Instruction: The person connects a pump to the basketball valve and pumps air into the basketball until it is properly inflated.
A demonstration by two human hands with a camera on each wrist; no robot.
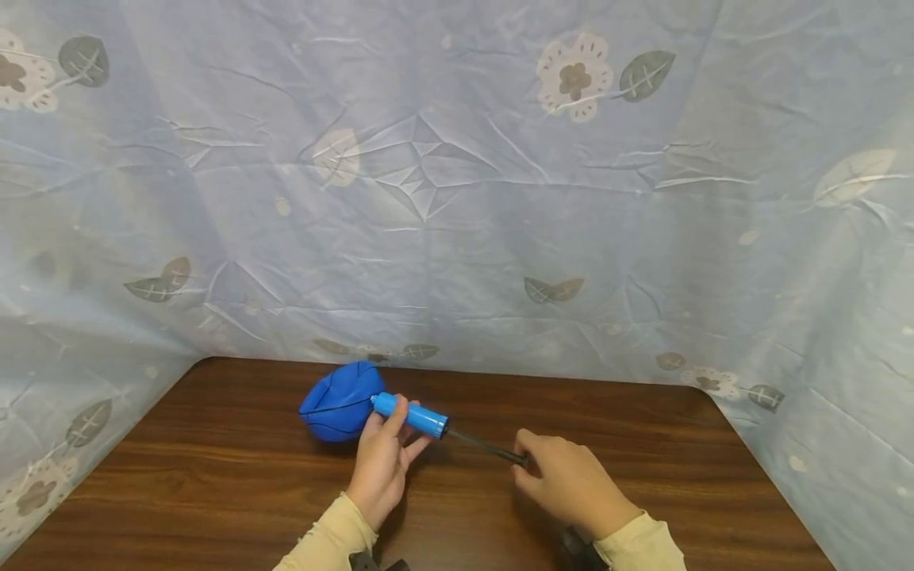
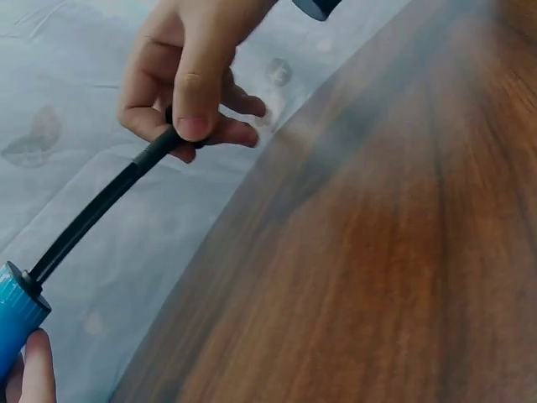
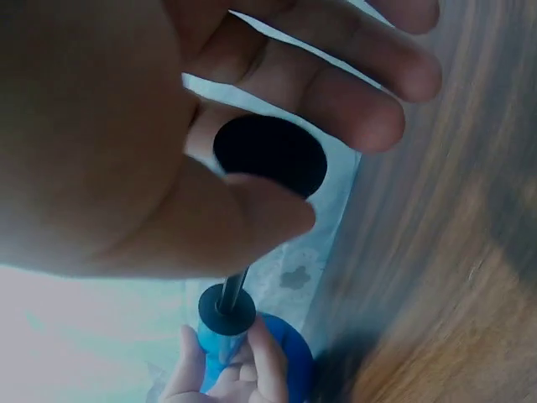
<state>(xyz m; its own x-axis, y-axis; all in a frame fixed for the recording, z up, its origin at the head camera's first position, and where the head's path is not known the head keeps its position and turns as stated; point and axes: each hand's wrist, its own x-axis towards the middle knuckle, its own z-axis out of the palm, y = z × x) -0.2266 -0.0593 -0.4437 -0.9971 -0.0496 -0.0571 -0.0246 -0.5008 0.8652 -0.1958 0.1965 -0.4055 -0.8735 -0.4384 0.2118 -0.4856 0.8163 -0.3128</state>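
My left hand (image 1: 382,468) grips the light-blue barrel of a hand pump (image 1: 417,418), thumb on top. The pump's tip meets a blue ball (image 1: 343,404) with dark seam lines, which looks partly collapsed, with a dented upper side. At the other end, my right hand (image 1: 571,480) pinches the black handle (image 3: 270,156) between thumb and fingers, its other fingers loosely spread in the right wrist view. Between the two hands the dark rod (image 2: 88,214) stands drawn well out of the barrel.
A brown wood-grain table (image 1: 236,476) lies under the hands. Around its back and sides hangs a creased pale-blue cloth (image 1: 457,238) printed with flowers and leaves. Dark wrist devices (image 1: 581,547) sit at the sleeves.
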